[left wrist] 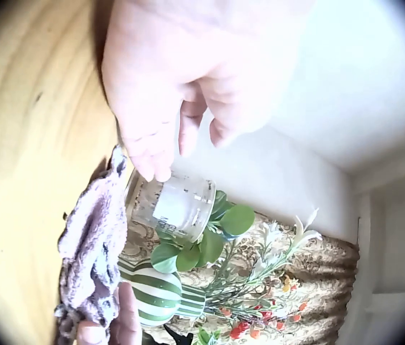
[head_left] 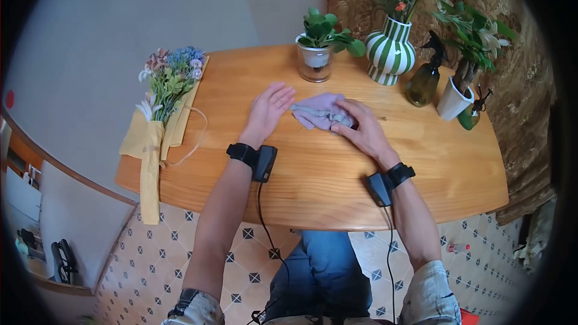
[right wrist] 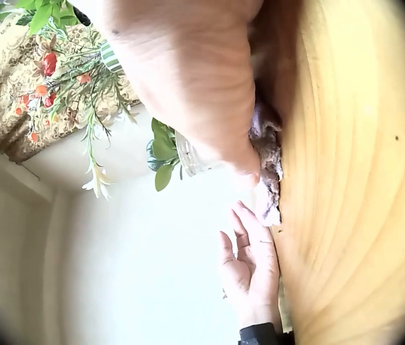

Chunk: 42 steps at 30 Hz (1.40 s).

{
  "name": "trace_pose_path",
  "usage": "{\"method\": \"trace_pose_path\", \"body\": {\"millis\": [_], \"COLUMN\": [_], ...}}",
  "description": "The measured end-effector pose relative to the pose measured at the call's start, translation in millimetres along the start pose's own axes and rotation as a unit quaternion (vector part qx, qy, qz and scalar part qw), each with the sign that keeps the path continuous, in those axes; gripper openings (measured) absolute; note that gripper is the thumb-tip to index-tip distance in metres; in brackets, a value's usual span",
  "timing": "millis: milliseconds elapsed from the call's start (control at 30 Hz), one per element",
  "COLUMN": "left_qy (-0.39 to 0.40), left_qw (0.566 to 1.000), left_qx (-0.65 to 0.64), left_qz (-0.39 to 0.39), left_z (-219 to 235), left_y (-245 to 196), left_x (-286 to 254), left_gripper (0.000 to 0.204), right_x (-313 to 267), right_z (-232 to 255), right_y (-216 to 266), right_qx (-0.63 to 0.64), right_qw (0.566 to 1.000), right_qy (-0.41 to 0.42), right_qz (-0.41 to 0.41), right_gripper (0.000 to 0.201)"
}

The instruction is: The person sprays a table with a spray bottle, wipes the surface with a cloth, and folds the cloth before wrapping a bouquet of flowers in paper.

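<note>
A crumpled mauve cloth (head_left: 319, 110) lies on the wooden table (head_left: 313, 174), in front of a glass pot. My right hand (head_left: 355, 125) rests flat on the cloth's right part, fingers pressing it down. My left hand (head_left: 269, 108) lies just left of the cloth, fingers straight, holding nothing. In the left wrist view my left hand (left wrist: 161, 154) hovers close above the table near the cloth (left wrist: 91, 251). The right wrist view shows my right hand (right wrist: 249, 169) on the cloth (right wrist: 267, 154), with the left hand (right wrist: 249, 269) beyond it.
Behind the cloth stand a glass pot with a green plant (head_left: 316, 54), a green-striped vase of flowers (head_left: 390, 54), a dark spray bottle (head_left: 424, 81) and a white pot (head_left: 454, 99). A bouquet in yellow wrapping (head_left: 159, 108) lies at the table's left edge.
</note>
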<state>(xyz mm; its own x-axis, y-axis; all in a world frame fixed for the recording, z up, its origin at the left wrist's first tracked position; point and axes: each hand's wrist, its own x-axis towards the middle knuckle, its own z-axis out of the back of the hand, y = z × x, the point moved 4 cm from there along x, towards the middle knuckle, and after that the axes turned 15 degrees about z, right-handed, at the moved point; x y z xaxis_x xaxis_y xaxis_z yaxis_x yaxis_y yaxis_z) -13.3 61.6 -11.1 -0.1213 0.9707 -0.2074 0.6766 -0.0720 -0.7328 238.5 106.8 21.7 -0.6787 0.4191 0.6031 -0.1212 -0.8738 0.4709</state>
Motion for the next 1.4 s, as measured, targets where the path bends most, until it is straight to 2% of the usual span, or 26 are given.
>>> {"method": "trace_pose_path", "body": {"millis": [167, 267, 367, 467, 533, 600, 667, 700, 800, 867, 1000, 1133, 1200, 1233, 1267, 1333, 1400], "left_qy": [0.003, -0.013, 0.024, -0.009, -0.019, -0.028, -0.039, -0.04, -0.04, -0.038, -0.044, -0.04, -0.036, -0.032, -0.032, -0.033, -0.033], "left_qw": [1.0, 0.999, 0.998, 0.998, 0.998, 0.999, 0.999, 0.999, 0.999, 0.999, 0.999, 0.999, 0.999, 0.999, 0.999, 0.999, 0.999], "left_qx": [-0.017, -0.034, -0.046, -0.061, -0.055, -0.031, -0.014, 0.004, 0.023, 0.028, 0.031, 0.028, 0.03, 0.032, 0.034, 0.03, 0.03], "left_qz": [0.019, 0.016, 0.02, 0.029, 0.021, 0.011, -0.002, -0.005, -0.007, -0.006, -0.004, -0.005, -0.003, -0.002, -0.002, -0.007, -0.006], "left_z": [4, 10, 11, 10, 9, 8, 5, 3, -2, -3, -4, -5, -5, -5, -5, -4, -4], "left_y": [0, -4, -7, -7, -6, -6, -6, -5, -5, -5, -7, -7, -6, -6, -6, -7, -7], "left_x": [-1, 0, -1, -2, -5, -8, -11, -12, -14, -13, -13, -11, -11, -10, -10, -10, -11], "left_gripper": [0.04, 0.034, 0.029, 0.028, 0.028, 0.028, 0.028, 0.029, 0.031, 0.032, 0.033, 0.034, 0.034, 0.034, 0.034, 0.034, 0.035], "right_x": [10, 20, 33, 49, 59, 63, 63, 62, 57, 56, 48, 40, 39, 37, 35, 34, 37], "right_z": [-4, -12, -18, -22, -21, -13, -2, -1, 3, -1, -4, -4, -11, -15, -17, -22, -20], "right_y": [13, 12, 15, 10, -14, -34, -53, -61, -68, -59, -38, 12, 39, 47, 50, 61, 57], "right_qx": [-0.077, -0.134, -0.159, -0.185, -0.258, -0.27, -0.324, -0.325, -0.383, -0.412, -0.396, -0.357, -0.31, -0.283, -0.282, -0.229, -0.215], "right_qw": [0.995, 0.988, 0.982, 0.975, 0.958, 0.956, 0.941, 0.94, 0.92, 0.906, 0.911, 0.922, 0.918, 0.92, 0.921, 0.938, 0.944], "right_qy": [0.055, 0.073, 0.093, 0.102, 0.124, 0.116, 0.091, 0.095, 0.072, 0.074, 0.096, 0.138, 0.234, 0.262, 0.261, 0.26, 0.248], "right_qz": [-0.02, 0.011, 0.047, 0.073, 0.004, 0.01, -0.036, -0.031, -0.033, -0.063, -0.065, -0.051, -0.08, -0.066, -0.067, 0.02, 0.017], "right_gripper": [0.05, 0.043, 0.036, 0.03, 0.026, 0.024, 0.023, 0.023, 0.021, 0.017, 0.017, 0.019, 0.02, 0.024, 0.024, 0.027, 0.027]}}
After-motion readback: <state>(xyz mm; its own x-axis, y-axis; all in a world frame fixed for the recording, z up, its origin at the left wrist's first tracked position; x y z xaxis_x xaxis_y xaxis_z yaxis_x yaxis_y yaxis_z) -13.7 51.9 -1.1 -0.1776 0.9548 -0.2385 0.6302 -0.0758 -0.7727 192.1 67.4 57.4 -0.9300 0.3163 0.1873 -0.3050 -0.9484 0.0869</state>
